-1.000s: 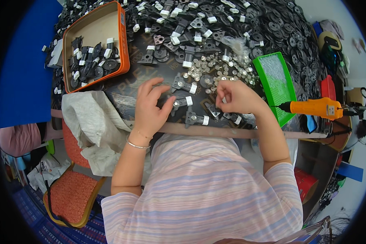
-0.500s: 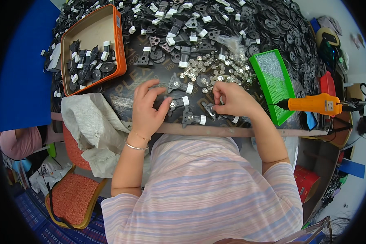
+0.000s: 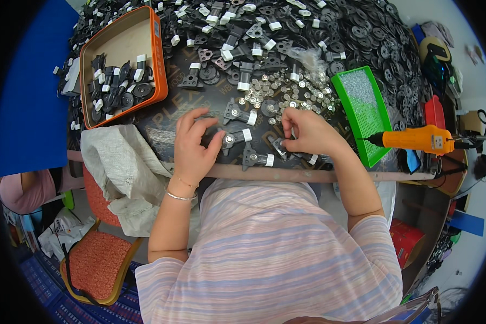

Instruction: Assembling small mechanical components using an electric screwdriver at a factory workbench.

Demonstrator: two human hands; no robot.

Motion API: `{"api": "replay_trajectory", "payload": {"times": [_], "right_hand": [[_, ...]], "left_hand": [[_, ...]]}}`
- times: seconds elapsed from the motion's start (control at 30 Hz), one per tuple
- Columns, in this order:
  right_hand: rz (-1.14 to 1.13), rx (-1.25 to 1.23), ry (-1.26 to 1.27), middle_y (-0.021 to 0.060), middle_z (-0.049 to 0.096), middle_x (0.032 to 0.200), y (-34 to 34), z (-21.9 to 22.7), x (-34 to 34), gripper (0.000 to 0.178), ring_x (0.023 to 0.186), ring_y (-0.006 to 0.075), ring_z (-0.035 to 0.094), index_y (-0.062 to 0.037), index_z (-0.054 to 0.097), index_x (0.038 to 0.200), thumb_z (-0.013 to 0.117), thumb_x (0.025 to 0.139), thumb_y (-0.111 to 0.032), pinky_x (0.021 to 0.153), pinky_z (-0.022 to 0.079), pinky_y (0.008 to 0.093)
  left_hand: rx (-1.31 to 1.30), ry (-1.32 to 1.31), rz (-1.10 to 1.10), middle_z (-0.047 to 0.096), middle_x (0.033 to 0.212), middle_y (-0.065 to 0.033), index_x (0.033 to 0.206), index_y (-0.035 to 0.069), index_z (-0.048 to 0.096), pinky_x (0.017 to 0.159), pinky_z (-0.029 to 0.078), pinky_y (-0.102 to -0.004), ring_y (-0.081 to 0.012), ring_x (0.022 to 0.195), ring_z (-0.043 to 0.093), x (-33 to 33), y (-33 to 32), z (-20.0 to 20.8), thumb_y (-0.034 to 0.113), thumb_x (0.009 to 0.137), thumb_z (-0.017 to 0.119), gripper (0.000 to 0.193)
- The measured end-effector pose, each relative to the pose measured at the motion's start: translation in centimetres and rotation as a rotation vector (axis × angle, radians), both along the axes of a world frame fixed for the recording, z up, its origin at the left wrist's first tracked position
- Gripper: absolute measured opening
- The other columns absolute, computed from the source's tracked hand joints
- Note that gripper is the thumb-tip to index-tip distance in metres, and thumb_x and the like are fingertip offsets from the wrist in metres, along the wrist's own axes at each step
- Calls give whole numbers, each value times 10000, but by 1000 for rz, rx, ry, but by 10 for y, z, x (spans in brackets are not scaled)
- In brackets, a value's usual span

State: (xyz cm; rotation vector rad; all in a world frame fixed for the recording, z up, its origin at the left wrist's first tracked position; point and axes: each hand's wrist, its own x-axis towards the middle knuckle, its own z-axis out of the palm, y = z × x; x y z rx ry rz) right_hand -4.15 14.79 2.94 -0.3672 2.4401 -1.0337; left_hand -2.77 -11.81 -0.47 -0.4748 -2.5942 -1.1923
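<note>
My left hand (image 3: 193, 140) hovers with fingers apart and nothing in them. Its thumb tip is close beside a black bracket (image 3: 229, 139) that has a white end and a round metal piece on it. My right hand (image 3: 312, 131) has its thumb and forefinger pinched together over another black bracket (image 3: 277, 146), partly hidden beneath the fingers. What the pinch holds is too small to tell. Two more such brackets lie between the hands, an upper bracket (image 3: 240, 112) and a lower bracket (image 3: 257, 157). Farther off is a scatter of small round metal pieces (image 3: 259, 90).
An orange-rimmed tray (image 3: 162, 81) with black-and-white parts sits at the left. A green tray (image 3: 373, 116) of tiny metal pieces stands at the right, an orange electric screwdriver (image 3: 418, 139) over its near end. Heaped black parts (image 3: 356, 32) cover the table's far side.
My left hand has shifted very slightly left, away from the bracket by its thumb. My right hand keeps its pinch in the same spot.
</note>
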Motion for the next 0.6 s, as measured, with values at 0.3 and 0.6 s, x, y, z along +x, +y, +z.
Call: {"api": "replay_trajectory", "payload": {"times": [0.3, 0.6], "right_hand": [[-40, -3, 134, 37, 633, 750, -7, -8, -15, 239, 581, 141, 540, -57, 494, 814, 692, 682, -31, 530, 425, 283], [-10, 99, 293, 79, 636, 720, -6, -13, -17, 190, 626, 238, 617, -52, 496, 779, 680, 732, -70, 568, 472, 333]], "left_hand": [[6, 0, 1, 561, 1122, -115, 918, 30, 636, 849, 436, -369, -303, 1006, 512, 1, -4, 1, 102, 709, 715, 234], [6, 27, 12, 564, 1120, -105, 920, 35, 634, 829, 439, -358, -295, 990, 515, 3, -7, -1, 98, 709, 714, 234]]}}
